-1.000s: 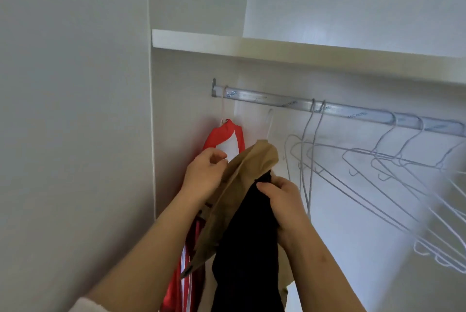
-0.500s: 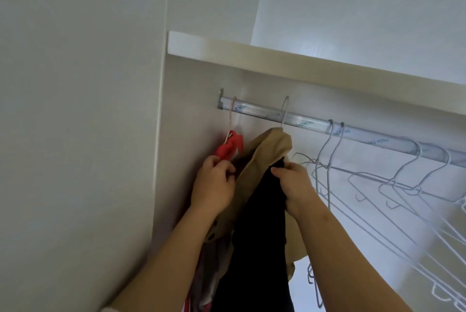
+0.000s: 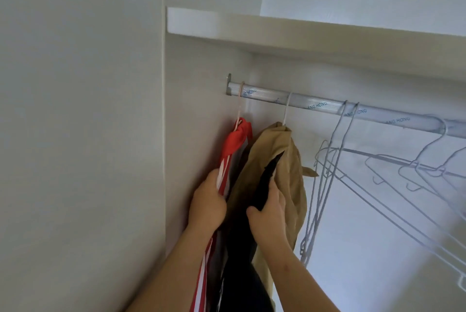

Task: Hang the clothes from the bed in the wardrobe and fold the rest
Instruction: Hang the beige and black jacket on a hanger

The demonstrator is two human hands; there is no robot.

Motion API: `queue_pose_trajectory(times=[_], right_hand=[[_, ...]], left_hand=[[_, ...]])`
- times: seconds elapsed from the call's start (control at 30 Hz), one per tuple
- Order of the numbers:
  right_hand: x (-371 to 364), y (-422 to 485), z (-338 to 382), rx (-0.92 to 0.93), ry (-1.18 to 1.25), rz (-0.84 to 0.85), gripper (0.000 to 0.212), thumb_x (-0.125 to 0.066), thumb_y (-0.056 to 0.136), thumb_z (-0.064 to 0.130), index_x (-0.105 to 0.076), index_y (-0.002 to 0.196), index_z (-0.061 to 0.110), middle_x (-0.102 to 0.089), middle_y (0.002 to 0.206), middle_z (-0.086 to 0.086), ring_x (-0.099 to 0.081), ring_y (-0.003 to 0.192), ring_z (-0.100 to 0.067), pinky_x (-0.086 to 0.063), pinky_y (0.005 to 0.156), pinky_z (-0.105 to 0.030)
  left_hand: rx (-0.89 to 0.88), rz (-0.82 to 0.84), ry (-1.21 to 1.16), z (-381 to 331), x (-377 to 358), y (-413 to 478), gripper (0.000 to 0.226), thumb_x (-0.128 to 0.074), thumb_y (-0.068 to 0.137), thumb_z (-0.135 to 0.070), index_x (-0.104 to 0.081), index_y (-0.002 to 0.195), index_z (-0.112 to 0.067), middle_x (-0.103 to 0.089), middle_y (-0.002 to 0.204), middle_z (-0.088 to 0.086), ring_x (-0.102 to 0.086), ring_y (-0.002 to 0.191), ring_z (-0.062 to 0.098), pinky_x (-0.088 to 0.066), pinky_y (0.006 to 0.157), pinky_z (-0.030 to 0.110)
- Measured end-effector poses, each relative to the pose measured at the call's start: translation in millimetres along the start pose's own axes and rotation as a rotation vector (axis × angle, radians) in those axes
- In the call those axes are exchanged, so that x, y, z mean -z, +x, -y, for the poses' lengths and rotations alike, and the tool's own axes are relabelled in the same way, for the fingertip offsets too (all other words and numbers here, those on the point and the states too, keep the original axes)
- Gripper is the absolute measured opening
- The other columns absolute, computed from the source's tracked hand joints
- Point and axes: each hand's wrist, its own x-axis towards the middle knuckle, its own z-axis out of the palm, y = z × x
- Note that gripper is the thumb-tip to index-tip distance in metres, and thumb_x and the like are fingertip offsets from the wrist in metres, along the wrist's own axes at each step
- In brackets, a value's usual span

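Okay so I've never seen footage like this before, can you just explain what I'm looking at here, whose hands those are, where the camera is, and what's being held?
There is no machine here: a person wears a wide-angle camera on the head, so you see their own arms reaching into a wardrobe. A metal rail runs under a shelf. Two garments hang from it: a red one with white stripes next to the wardrobe's side wall, and a tan one with black cloth inside it. The left hand rests against the red garment; whether it grips it I cannot tell. The right hand holds the black cloth at the tan garment's opening. To the right, empty wire hangers hang on the rail.
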Motion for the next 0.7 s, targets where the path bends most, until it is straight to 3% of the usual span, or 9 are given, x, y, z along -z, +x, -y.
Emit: queue_pose_trajectory(times=[0.07, 0.13, 0.2, 0.3, 0.4, 0.43, 0.5, 0.57, 0.7], right_hand=[[-2, -3, -2, 0.024, 0.005, 0.033, 0.069, -0.047, 0.091, 0.002, -0.017, 0.148, 0.026, -0.038, 0.143, 0.002, -0.046, 0.123, -0.017, -0.044, 0.103, -0.034], [-1, -3, -2, 0.026, 0.042, 0.082, 0.065, -0.046, 0.092, 0.004, -0.021, 0.146, 0.029, -0.049, 0.128, 0.004, -0.058, 0.100, -0.012, -0.055, 0.084, -0.026], [-2, -3, -2, 0.022, 0.079, 0.129, 0.063, -0.045, 0.092, 0.005, -0.024, 0.145, 0.030, -0.054, 0.117, 0.006, -0.060, 0.087, -0.011, -0.055, 0.071, -0.019], [-2, -4, -1, -0.025, 0.143, 0.154, 0.061, -0.046, 0.092, 0.006, -0.027, 0.144, 0.031, -0.053, 0.108, 0.013, -0.060, 0.080, -0.011, -0.054, 0.064, -0.016], [-1, -6, 1, -0.044, 0.178, 0.144, 0.057, -0.046, 0.093, 0.010, -0.028, 0.144, 0.031, -0.053, 0.112, 0.013, -0.059, 0.081, -0.009, -0.050, 0.058, -0.011], [-1, -9, 1, -0.041, 0.176, 0.132, 0.054, -0.047, 0.094, 0.013, -0.030, 0.142, 0.030, -0.053, 0.116, 0.011, -0.059, 0.086, -0.009, -0.051, 0.062, -0.011], [-2, -15, -2, -0.032, 0.180, 0.103, 0.050, -0.050, 0.094, 0.020, -0.034, 0.140, 0.029, -0.051, 0.128, 0.007, -0.055, 0.108, -0.012, -0.053, 0.087, -0.025], [-4, -25, -6, -0.035, 0.196, 0.089, 0.054, -0.054, 0.092, 0.026, -0.032, 0.142, 0.029, -0.042, 0.140, 0.009, -0.044, 0.125, -0.013, -0.042, 0.106, -0.037], [-7, -57, -22, -0.044, 0.277, 0.075, 0.055, -0.060, 0.088, 0.028, -0.036, 0.138, 0.032, -0.035, 0.144, 0.011, -0.038, 0.129, -0.012, -0.037, 0.110, -0.039]], left_hand=[[0.028, 0.016, -0.030, 6, -2, -9, 0.043, -0.038, 0.098, -0.012, -0.041, 0.138, -0.027, -0.054, 0.131, 0.002, -0.052, 0.116, 0.020, -0.041, 0.100, 0.033], [0.020, 0.001, -0.052, 10, -3, -14, 0.043, -0.038, 0.098, -0.011, -0.042, 0.137, -0.026, -0.055, 0.129, 0.001, -0.053, 0.113, 0.017, -0.041, 0.098, 0.031], [0.019, -0.016, -0.065, 12, -2, -15, 0.042, -0.038, 0.098, -0.011, -0.044, 0.137, -0.026, -0.056, 0.128, 0.000, -0.053, 0.113, 0.016, -0.041, 0.098, 0.029], [0.058, -0.016, -0.094, 13, 1, -18, 0.042, -0.038, 0.098, -0.010, -0.043, 0.137, -0.026, -0.055, 0.130, 0.001, -0.052, 0.119, 0.021, -0.042, 0.104, 0.040], [0.088, -0.007, -0.096, 15, 4, -24, 0.045, -0.036, 0.098, -0.007, -0.040, 0.139, -0.024, -0.052, 0.134, 0.002, -0.049, 0.123, 0.023, -0.041, 0.105, 0.045], [0.096, -0.007, -0.092, 16, 4, -27, 0.045, -0.036, 0.098, -0.007, -0.040, 0.140, -0.024, -0.051, 0.135, 0.002, -0.048, 0.124, 0.023, -0.040, 0.105, 0.045], [0.105, -0.006, -0.086, 16, 4, -33, 0.043, -0.037, 0.098, -0.010, -0.040, 0.139, -0.024, -0.051, 0.134, 0.002, -0.049, 0.124, 0.023, -0.040, 0.105, 0.045], [0.110, -0.006, -0.072, 18, 6, -42, 0.042, -0.039, 0.098, -0.012, -0.041, 0.138, -0.022, -0.052, 0.133, 0.002, -0.051, 0.122, 0.023, -0.041, 0.104, 0.041], [0.108, 0.022, -0.063, 26, 11, -77, 0.040, -0.046, 0.096, -0.016, -0.044, 0.135, -0.024, -0.058, 0.123, -0.002, -0.056, 0.112, 0.019, -0.045, 0.093, 0.031]])
